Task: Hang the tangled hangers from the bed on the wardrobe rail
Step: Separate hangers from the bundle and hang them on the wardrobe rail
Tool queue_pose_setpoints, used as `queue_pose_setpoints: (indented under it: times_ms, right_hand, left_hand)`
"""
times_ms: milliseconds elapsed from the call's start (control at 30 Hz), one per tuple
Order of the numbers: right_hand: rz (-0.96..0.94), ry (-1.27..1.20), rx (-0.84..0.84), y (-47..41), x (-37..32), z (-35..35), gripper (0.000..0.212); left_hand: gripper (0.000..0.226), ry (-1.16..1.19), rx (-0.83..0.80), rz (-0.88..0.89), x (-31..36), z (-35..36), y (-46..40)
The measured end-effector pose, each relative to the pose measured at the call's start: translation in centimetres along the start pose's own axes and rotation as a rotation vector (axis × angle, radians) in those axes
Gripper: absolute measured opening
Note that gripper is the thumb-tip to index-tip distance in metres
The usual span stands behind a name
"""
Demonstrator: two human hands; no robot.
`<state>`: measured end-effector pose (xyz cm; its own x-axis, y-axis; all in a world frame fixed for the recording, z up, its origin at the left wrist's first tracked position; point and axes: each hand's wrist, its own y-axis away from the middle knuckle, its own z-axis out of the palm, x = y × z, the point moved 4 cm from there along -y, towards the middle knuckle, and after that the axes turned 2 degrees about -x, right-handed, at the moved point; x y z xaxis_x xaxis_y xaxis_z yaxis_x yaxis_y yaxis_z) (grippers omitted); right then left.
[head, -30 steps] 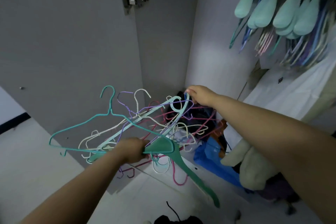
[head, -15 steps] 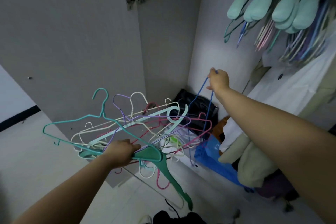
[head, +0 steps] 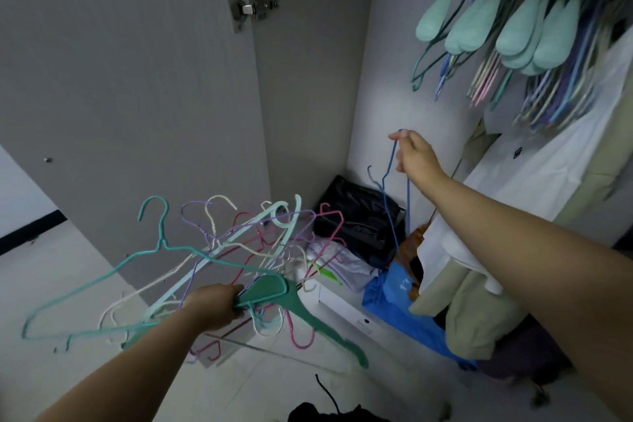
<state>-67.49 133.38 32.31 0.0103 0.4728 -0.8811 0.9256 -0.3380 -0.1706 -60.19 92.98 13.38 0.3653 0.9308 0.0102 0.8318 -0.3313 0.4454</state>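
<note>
Tangled hangers (head: 219,250): a bunch of teal, mint, purple, cream and pink wire and plastic, held out low in front of the open wardrobe door (head: 120,96). Gripped near the middle by the left hand (head: 214,307), fingers curled round the broad green plastic hanger (head: 298,312) and the wires crossing it. Blue wire hanger (head: 394,202) apart from the bunch, dangling with hook downward, pinched at its upper corner by the right hand (head: 416,156), fingers closed on the wire. Hung hangers (head: 513,24) up at the top right, mint and striped, packed close; rail itself out of sight. Below: black bag (head: 356,216), blue bag (head: 394,301), pale clothes (head: 479,312) heaped on the wardrobe floor.
</note>
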Motion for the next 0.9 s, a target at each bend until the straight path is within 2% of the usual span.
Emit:
queue_pose_setpoints:
  times_ms: [100, 167, 233, 333, 400, 467, 533, 700, 800, 900]
  right_hand:
    - [-0.113, 0.101, -0.093, 0.6, -1.4, 1.1, 0.036]
    - [-0.214, 0.155, -0.028, 1.0, -3.1, 1.1, 0.033]
    - [-0.28, 0.109, 0.045, 1.4, -4.7, 1.0, 0.028]
    - [-0.259, -0.049, 0.064, 1.6, -6.5, 0.8, 0.029]
    - [-0.175, -0.167, 0.041, 1.6, -7.5, 0.5, 0.032]
    - [-0.086, -0.257, -0.049, 1.5, -8.3, 0.1, 0.035]
    - [-0.008, -0.34, -0.163, 1.5, -8.1, -0.1, 0.035]
    - [0.224, -0.672, -0.31, 1.7, -4.4, 0.7, 0.037]
    - [0.356, -0.681, -0.289, 2.2, -1.0, 2.1, 0.036]
    - [0.479, -0.663, -0.151, 3.0, 2.0, 2.6, 0.027]
  left_hand:
    - [0.034, 0.356, -0.065, -0.054, 0.7, -0.3, -0.7]
    - [0.017, 0.688, -0.049, -0.053, 0.8, -0.9, -1.0]
    - [0.026, 0.965, -0.013, -0.072, 1.3, -1.7, -0.5]
    - [0.023, 1.523, -0.122, -0.107, 2.8, -2.1, 0.6]
    - [0.02, 1.786, -0.232, -0.106, 3.4, -2.1, 1.0]
    - [0.015, 1.924, -0.28, -0.104, 3.4, -2.2, 0.7]
    - [0.02, 2.026, -0.304, -0.049, 3.6, -2.9, 0.2]
    - [0.033, 2.25, -0.383, 0.254, 5.8, -6.0, -0.9]
    - [0.043, 2.381, -0.325, 0.363, 7.6, -7.6, -0.6]
    - [0.055, 2.445, -0.166, 0.334, 8.6, -8.7, -0.1]
